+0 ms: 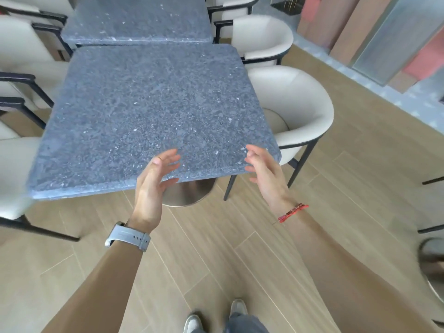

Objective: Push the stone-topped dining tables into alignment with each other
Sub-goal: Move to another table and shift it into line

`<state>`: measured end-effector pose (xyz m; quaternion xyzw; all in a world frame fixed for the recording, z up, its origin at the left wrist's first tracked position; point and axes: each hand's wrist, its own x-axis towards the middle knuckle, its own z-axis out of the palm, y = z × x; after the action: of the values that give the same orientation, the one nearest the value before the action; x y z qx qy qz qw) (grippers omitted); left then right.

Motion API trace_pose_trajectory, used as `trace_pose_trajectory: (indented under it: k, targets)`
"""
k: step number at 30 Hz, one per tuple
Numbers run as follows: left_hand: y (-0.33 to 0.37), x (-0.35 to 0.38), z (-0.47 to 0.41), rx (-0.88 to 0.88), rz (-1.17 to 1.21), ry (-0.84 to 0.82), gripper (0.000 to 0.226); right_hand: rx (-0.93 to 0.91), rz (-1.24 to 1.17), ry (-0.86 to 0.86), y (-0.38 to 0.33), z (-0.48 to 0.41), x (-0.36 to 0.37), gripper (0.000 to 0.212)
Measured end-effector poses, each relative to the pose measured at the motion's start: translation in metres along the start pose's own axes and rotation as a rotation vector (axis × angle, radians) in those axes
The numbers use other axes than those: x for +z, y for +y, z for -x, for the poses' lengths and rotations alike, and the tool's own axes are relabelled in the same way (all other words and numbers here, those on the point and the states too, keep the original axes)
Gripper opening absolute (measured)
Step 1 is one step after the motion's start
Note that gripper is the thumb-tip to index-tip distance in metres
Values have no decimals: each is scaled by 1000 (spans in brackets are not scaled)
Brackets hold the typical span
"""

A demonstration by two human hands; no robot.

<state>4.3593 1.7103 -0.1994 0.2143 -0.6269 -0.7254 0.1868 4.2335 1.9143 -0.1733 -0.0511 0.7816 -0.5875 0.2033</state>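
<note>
- 2 hands — left hand (pixel 153 181) and right hand (pixel 264 174) — fingers loosely spread, gripping nothing.
- Beneath both: near table (pixel 149 111) edge; contact unclear.
- Ahead of them: far table (pixel 139 20), offset left.

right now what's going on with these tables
A person stands at the near table with both hands open at its near edge, the left hand over the edge and the right hand by the right corner. Neither grips it. The far table sits right behind it but shifted left, so their sides do not line up yet. Cream chairs flank both.
</note>
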Motion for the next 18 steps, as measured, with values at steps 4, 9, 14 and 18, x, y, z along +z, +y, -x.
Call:
trace_pose_trajectory:
  k: [4, 9, 14, 18]
  targets:
    - [-2, 0, -3, 2, -13, 7, 62, -22, 33, 0, -1, -2, 10, 56]
    - [-9, 5, -10, -21, -39, 40, 59, -14, 43, -32, 8, -13, 10, 59]
    - [-29, 19, -20, -35, -132, 24, 47, -8, 100, -50, 29, -34, 19, 48]
    - [-66, 20, -43, -61, -285, 12, 53, 21, 210, -107, 57, -61, 38, 41]
